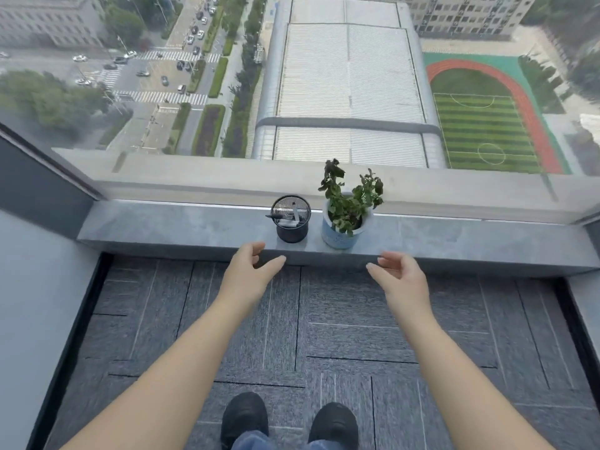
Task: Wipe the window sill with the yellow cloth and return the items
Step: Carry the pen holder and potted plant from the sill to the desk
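A grey stone window sill point(162, 227) runs across the view below a large window. On it stand a black mesh pen holder point(291, 219) with a few items inside and, to its right, a small green plant in a pale blue pot point(344, 227). My left hand point(248, 272) hovers open just in front of the sill's edge, below and left of the pen holder. My right hand point(401, 276) is open too, below and right of the pot. Both hands hold nothing. No yellow cloth is in view.
Dark grey carpet tiles point(357, 336) cover the floor in front of the sill, with my two black shoes point(289, 420) at the bottom. Grey walls point(32, 287) close the alcove on the left and right. Through the glass lies a street and a sports field far below.
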Demonstrator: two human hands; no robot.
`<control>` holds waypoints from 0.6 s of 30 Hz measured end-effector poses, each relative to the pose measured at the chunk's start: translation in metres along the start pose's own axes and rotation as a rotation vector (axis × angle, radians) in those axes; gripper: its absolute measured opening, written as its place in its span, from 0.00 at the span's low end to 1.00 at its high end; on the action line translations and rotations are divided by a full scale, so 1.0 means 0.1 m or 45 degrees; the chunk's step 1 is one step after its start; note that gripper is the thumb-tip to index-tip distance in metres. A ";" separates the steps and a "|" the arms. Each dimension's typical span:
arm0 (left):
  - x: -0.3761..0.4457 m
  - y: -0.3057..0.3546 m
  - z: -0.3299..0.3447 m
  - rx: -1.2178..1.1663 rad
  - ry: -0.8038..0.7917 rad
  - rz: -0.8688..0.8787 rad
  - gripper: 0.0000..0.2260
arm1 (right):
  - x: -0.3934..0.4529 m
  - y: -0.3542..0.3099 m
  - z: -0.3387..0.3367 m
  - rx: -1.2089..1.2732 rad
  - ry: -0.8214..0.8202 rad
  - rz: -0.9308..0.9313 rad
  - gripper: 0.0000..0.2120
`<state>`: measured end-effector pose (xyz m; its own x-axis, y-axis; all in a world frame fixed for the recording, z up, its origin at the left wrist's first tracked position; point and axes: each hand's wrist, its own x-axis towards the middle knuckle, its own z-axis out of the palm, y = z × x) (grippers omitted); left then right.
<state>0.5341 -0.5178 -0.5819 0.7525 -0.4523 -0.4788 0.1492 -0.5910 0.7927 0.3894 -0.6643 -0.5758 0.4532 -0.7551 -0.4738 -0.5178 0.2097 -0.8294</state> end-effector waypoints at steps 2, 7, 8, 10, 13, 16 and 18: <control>0.42 -0.37 0.21 0.023 0.020 0.022 0.25 | 0.40 0.37 0.22 0.014 0.018 0.013 0.22; 1.35 -1.10 0.68 0.029 0.081 0.104 0.35 | 1.34 1.14 0.68 0.059 0.034 -0.075 0.37; 1.51 -1.18 0.75 0.019 0.097 0.132 0.37 | 1.50 1.23 0.76 0.072 0.048 -0.097 0.39; 1.80 -1.29 0.84 -0.038 0.117 0.182 0.40 | 1.76 1.36 0.89 0.103 0.090 -0.149 0.43; 2.09 -1.29 0.92 -0.119 0.122 0.271 0.41 | 2.04 1.45 1.03 0.132 0.196 -0.295 0.48; 2.26 -1.22 0.97 -0.230 0.123 0.355 0.39 | 2.20 1.45 1.07 0.176 0.262 -0.395 0.52; 2.31 -1.20 0.98 -0.255 0.134 0.375 0.39 | 2.25 1.46 1.07 0.175 0.271 -0.420 0.51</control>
<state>0.6270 -0.6170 -0.8243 0.8420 -0.5065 -0.1858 0.0308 -0.2987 0.9538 0.4936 -0.7373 -0.8355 0.4110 -0.9042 -0.1161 -0.2619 0.0049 -0.9651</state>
